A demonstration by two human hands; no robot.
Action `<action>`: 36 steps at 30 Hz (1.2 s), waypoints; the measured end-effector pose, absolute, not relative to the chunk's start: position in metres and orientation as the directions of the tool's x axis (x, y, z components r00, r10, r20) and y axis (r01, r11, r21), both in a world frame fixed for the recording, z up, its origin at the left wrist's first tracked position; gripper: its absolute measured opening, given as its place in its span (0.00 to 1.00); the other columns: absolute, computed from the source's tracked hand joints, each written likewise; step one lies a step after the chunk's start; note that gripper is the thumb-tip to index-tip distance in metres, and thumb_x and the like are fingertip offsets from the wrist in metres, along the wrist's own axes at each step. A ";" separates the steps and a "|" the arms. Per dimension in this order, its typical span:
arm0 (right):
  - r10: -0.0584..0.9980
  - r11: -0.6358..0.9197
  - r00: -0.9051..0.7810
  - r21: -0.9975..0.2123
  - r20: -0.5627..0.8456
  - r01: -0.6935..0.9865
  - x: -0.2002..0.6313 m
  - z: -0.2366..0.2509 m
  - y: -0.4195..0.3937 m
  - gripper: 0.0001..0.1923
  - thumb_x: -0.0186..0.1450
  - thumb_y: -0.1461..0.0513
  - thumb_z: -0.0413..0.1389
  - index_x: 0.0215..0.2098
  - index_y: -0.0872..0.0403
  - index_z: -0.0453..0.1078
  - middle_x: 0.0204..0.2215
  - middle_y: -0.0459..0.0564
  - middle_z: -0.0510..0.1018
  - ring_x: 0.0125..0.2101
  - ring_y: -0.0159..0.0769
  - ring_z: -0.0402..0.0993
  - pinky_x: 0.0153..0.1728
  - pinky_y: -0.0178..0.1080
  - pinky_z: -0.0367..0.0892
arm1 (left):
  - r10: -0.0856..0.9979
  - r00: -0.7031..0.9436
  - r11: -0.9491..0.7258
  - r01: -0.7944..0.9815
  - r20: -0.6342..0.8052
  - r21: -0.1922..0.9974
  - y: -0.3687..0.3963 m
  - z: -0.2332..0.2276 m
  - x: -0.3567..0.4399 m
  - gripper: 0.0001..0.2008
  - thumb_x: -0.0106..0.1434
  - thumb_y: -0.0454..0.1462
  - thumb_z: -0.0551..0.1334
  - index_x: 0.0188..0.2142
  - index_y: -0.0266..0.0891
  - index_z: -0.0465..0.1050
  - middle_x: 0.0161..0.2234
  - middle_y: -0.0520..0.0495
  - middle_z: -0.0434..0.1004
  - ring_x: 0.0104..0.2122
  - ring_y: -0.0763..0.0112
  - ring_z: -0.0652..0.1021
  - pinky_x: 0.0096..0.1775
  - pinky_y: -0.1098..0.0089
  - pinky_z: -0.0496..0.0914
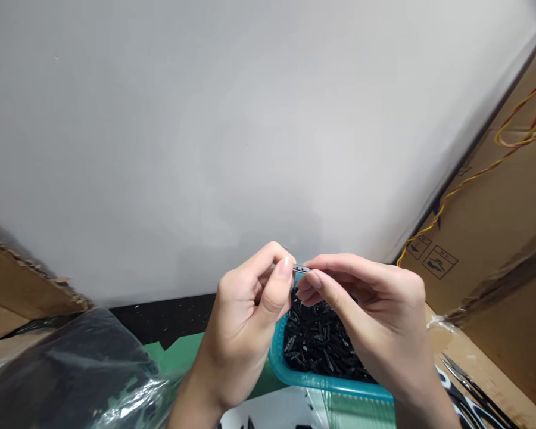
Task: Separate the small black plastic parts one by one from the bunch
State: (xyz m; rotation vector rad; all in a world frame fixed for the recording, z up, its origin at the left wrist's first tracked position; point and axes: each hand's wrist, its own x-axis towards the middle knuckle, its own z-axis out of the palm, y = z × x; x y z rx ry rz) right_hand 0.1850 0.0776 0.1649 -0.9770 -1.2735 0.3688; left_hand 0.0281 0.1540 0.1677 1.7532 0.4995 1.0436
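Note:
Between my two hands is a small, narrow grey piece with dark dots or holes along it. The thumb and forefinger of my left hand pinch one end of it. At its other end, the thumb and forefinger of my right hand close on it. Both hands are raised over a teal plastic basket, which holds many small, dark, slender pieces. My fingers cover most of the grey piece, so its full shape is hidden.
Clear plastic bags lie at the left on a green mat. A white sheet with small black bits is in front. Tweezers and scissors lie at right. Cardboard with yellow-red wire stands beside a pale panel.

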 end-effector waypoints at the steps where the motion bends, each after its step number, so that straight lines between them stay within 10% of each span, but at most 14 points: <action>1: 0.718 0.567 0.305 -0.780 0.625 0.264 0.185 0.165 0.078 0.12 0.73 0.69 0.66 0.45 0.45 0.89 0.32 0.43 0.90 0.30 0.31 0.89 0.35 0.30 0.85 | 0.729 0.541 -0.416 -0.138 0.420 0.899 0.154 0.168 0.029 0.20 0.84 0.48 0.58 0.35 0.43 0.70 0.29 0.57 0.57 0.24 0.75 0.58 0.25 0.69 0.55; 23: 0.729 0.454 0.346 -0.796 0.590 0.401 0.188 0.161 0.086 0.08 0.76 0.62 0.63 0.42 0.48 0.86 0.33 0.44 0.90 0.30 0.31 0.87 0.35 0.31 0.82 | 0.796 0.557 -0.237 -0.073 0.237 0.969 0.157 0.173 0.036 0.27 0.81 0.53 0.60 0.27 0.40 0.67 0.24 0.57 0.55 0.24 0.76 0.56 0.26 0.74 0.56; 29: 0.758 0.325 0.445 -0.868 0.477 0.377 0.199 0.159 0.088 0.18 0.77 0.52 0.62 0.31 0.51 0.80 0.23 0.43 0.80 0.22 0.28 0.74 0.25 0.31 0.71 | 0.691 0.723 0.127 -0.121 0.000 0.985 0.168 0.172 0.027 0.25 0.82 0.56 0.45 0.43 0.45 0.71 0.17 0.62 0.55 0.17 0.77 0.45 0.19 0.76 0.42; 36: 0.778 0.365 0.351 -0.830 0.520 0.421 0.191 0.166 0.076 0.09 0.73 0.57 0.66 0.34 0.49 0.82 0.22 0.40 0.78 0.21 0.29 0.67 0.22 0.33 0.64 | 0.730 0.683 0.065 -0.108 0.026 0.992 0.163 0.179 0.026 0.27 0.80 0.61 0.43 0.56 0.47 0.64 0.21 0.61 0.63 0.18 0.75 0.47 0.20 0.76 0.43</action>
